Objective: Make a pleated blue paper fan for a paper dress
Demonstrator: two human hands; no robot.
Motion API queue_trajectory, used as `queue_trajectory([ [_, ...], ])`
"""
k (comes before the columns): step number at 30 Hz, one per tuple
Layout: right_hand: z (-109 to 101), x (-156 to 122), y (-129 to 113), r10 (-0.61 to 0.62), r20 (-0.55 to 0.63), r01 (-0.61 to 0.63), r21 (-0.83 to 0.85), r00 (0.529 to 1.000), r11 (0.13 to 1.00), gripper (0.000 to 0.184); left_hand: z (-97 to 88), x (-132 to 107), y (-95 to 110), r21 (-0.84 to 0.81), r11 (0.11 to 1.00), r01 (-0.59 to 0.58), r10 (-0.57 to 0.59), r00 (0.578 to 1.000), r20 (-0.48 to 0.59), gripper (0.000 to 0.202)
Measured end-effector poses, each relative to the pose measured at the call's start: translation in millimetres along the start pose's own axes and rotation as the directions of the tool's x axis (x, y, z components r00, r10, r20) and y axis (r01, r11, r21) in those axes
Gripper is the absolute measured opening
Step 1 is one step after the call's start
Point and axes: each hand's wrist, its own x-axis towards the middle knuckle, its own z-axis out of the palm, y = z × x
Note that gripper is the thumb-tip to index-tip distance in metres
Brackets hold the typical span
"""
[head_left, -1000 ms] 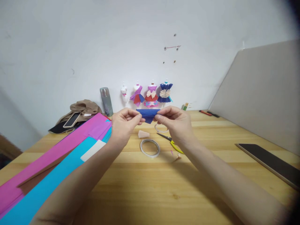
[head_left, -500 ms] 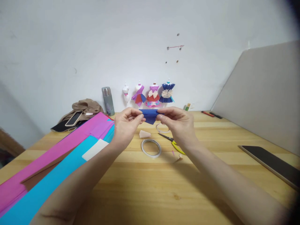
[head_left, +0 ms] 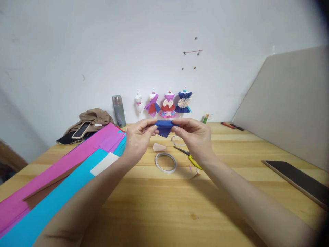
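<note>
A small piece of dark blue paper is stretched between my two hands above the wooden table. It has a straight folded band along the top and a pointed flap hanging below. My left hand pinches its left end between thumb and fingers. The right end is pinched by my right hand. Beneath them lie a roll of narrow tape, a beige paper piece and yellow-handled scissors, partly hidden by my right wrist. A second ring of tape is half covered by my right hand.
Pink paper and blue paper sheets lie at left, near a flask and brown cloth. Little dress forms in paper outfits stand along the wall. A dark tablet-like slab and markers are at right.
Both hands have drawn very slightly closer together, and the top edge of the blue paper looks folded over a little more. Everything on the table stays where it was.
</note>
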Motion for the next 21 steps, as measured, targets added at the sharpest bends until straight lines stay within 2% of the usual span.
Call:
queue_trajectory([
  [4, 0.0, 1.0, -4.0, 0.078, 0.027, -0.080, 0.086, 0.997, 0.993, 0.016, -3.1, 3.4, 1.7, -0.048, 0.995, 0.089, -0.083, 0.990, 0.117, 0.032],
  [8, -0.6, 2.3, -3.9, 0.068, 0.042, -0.072, 0.098, 0.997, 0.993, 0.017, -3.9, 3.9, 6.0, -0.079, 0.985, 0.154, -0.138, 0.974, 0.179, 0.044],
  [11, -1.3, 3.0, -1.8, 0.040, 0.039, -0.043, 0.076, 0.998, 0.996, 0.016, -2.6, 0.4, 11.5, -0.027, 0.983, 0.180, -0.173, 0.970, 0.170, 0.040],
  [17, -2.5, 3.3, -0.1, -0.007, 0.035, 0.004, 0.079, 0.999, 0.997, 0.019, 2.5, -6.3, 21.7, -0.008, 0.991, 0.132, -0.131, 0.986, 0.101, 0.009],
  [21, -3.7, 3.6, -1.6, 0.011, 0.100, -0.020, 0.086, 0.995, 0.996, 0.027, -0.3, -2.6, 19.5, -0.082, 0.989, 0.127, -0.118, 0.987, 0.107, 0.013],
])
